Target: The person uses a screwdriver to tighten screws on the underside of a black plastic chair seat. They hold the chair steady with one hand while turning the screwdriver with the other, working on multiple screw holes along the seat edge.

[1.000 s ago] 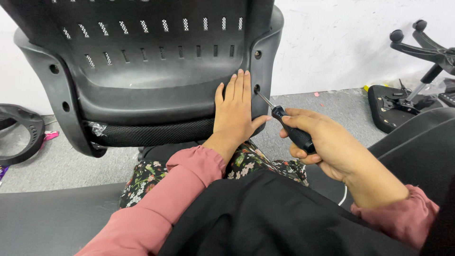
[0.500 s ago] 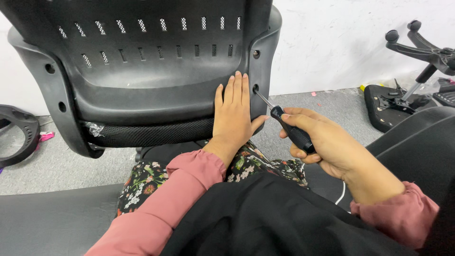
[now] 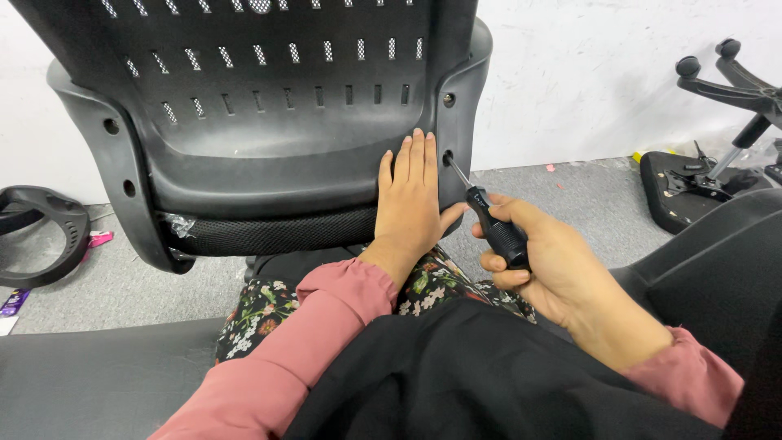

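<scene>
While the left hand (image 3: 411, 204) lay flat, fingers extended, on the black perforated chair back (image 3: 269, 122), a black-handled screwdriver (image 3: 487, 216) was gripped by the right hand (image 3: 554, 265), its tip set in a side hole.

Chair back (image 3: 269, 155): matt black plastic w/ mesh cloth below; screwdriver (image 3: 489, 220) beside it: metal shaft, rubbery grip.

Wall (image 3: 619, 73): white, scuffed, plain.
Floor (image 3: 570, 204): grey carpet, small coloured scraps scattered.
Right side: black chair base (image 3: 733, 81) with castors, upturned.
Left side: black armrest loop (image 3: 41, 236) lying flat.
Light: even, indoor.
</scene>
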